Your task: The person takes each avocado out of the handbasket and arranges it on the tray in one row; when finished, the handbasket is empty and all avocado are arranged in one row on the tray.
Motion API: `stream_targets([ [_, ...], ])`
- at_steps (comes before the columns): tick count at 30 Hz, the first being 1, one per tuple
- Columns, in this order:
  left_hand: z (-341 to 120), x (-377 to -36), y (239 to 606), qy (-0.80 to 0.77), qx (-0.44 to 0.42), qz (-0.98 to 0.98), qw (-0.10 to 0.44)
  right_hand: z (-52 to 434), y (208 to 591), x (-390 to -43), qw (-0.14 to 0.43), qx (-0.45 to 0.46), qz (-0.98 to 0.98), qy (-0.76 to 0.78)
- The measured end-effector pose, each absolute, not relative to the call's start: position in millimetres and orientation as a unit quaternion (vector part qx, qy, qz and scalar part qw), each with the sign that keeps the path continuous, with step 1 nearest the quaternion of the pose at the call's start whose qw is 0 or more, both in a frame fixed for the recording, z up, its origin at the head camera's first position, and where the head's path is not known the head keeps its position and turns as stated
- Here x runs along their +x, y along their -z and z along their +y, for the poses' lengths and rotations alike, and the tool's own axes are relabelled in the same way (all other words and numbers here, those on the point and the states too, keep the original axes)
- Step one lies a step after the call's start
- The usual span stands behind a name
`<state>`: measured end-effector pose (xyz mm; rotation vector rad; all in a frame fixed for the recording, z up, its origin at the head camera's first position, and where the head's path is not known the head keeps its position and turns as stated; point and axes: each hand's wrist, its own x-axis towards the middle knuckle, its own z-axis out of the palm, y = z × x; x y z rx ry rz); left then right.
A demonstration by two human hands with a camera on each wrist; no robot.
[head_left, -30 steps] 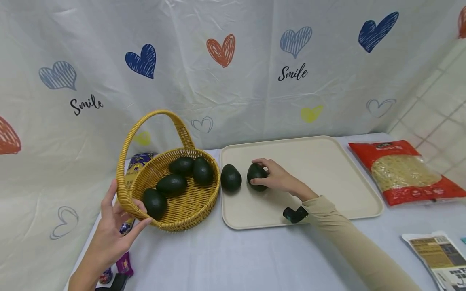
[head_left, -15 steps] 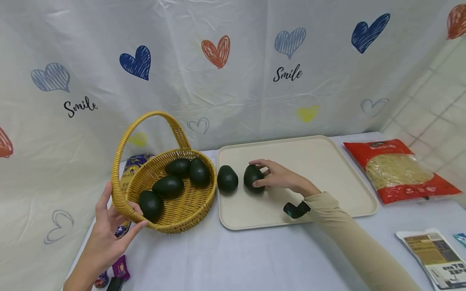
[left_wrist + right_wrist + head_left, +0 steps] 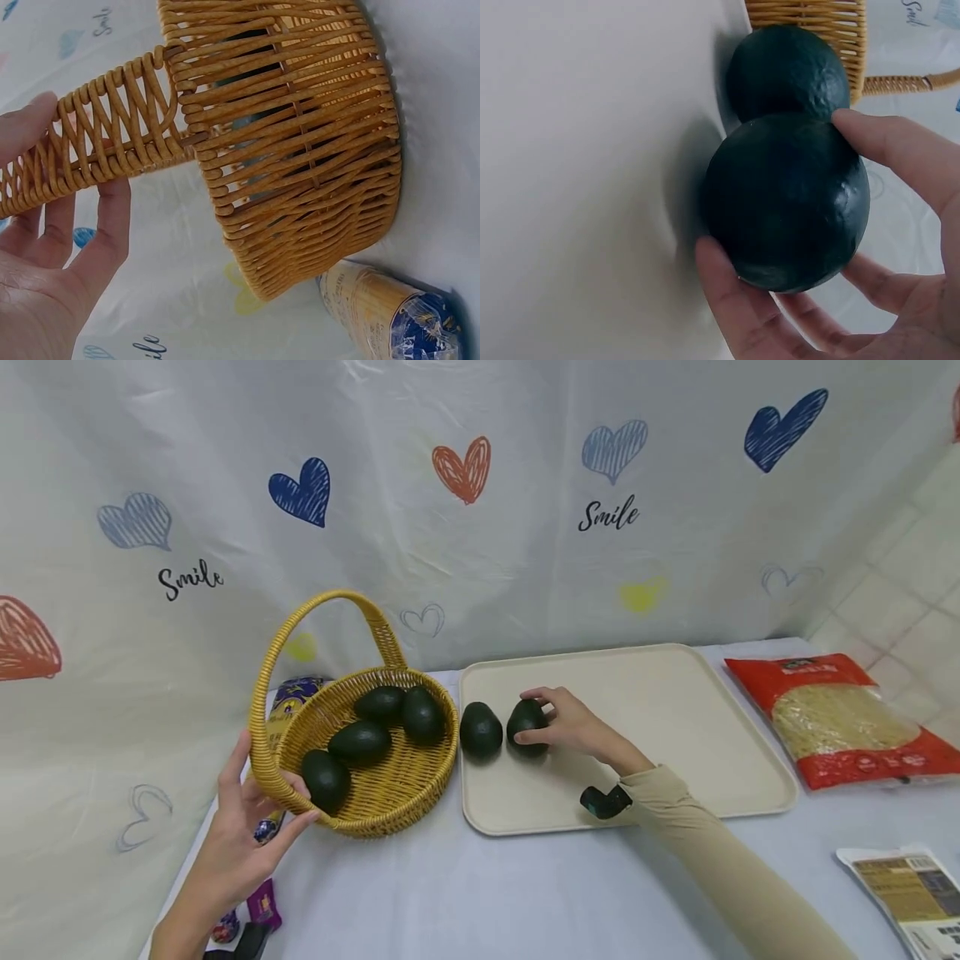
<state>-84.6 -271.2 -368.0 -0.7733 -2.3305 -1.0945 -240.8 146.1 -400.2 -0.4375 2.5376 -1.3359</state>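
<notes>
My left hand [image 3: 243,835] grips the lower end of the handle of a yellow wicker basket [image 3: 397,785]. In the left wrist view, thumb and fingers lie on opposite sides of that woven handle [image 3: 112,127]. Several dark green avocados [image 3: 360,743] lie inside the basket. On the beige tray [image 3: 637,727], my right hand [image 3: 573,727] holds an avocado [image 3: 525,727] between thumb and fingers. Another avocado [image 3: 481,731] sits just left of it, by the tray's left rim. From the right wrist, the held avocado [image 3: 784,202] partly covers the other one [image 3: 787,71].
A red bag of pasta [image 3: 840,718] lies right of the tray, with a white-and-brown packet [image 3: 911,893] nearer the front. Behind the basket is a blue-and-yellow package [image 3: 288,702]. A purple wrapper [image 3: 264,903] lies near my left wrist. A heart-printed curtain [image 3: 510,568] hangs behind.
The held avocado has shifted slightly left, closer to the other one on the tray. My left hand keeps its grip on the basket handle. The head view sways a little.
</notes>
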Motion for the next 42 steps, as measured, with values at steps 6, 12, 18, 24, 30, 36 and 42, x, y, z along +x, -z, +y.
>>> stream_targets([
  [6, -269, -90, 369, 0.407, -0.288, -0.841, 0.209, 151, 404, -235, 0.102, -0.150, 0.884, 0.430],
  [12, -270, -91, 366, 0.402, -0.289, -0.842, 0.214, 154, 401, -235, 0.112, -0.160, 0.879, 0.435],
  [18, -273, -88, 365, 0.404, -0.284, -0.844, 0.209, 153, 399, -235, 0.116, -0.176, 0.872, 0.442],
  [24, -275, -86, 366, 0.402, -0.273, -0.850, 0.203, 148, 399, -237, 0.103, -0.176, 0.870, 0.449],
  [30, -272, -86, 368, 0.403, -0.280, -0.843, 0.220, 148, 398, -238, 0.100, -0.179, 0.869, 0.450],
  [36, -273, -85, 367, 0.407, -0.276, -0.846, 0.209, 150, 397, -238, 0.106, -0.186, 0.867, 0.450],
  [42, -274, -87, 368, 0.405, -0.278, -0.846, 0.206, 154, 387, -241, 0.113, -0.214, 0.849, 0.469],
])
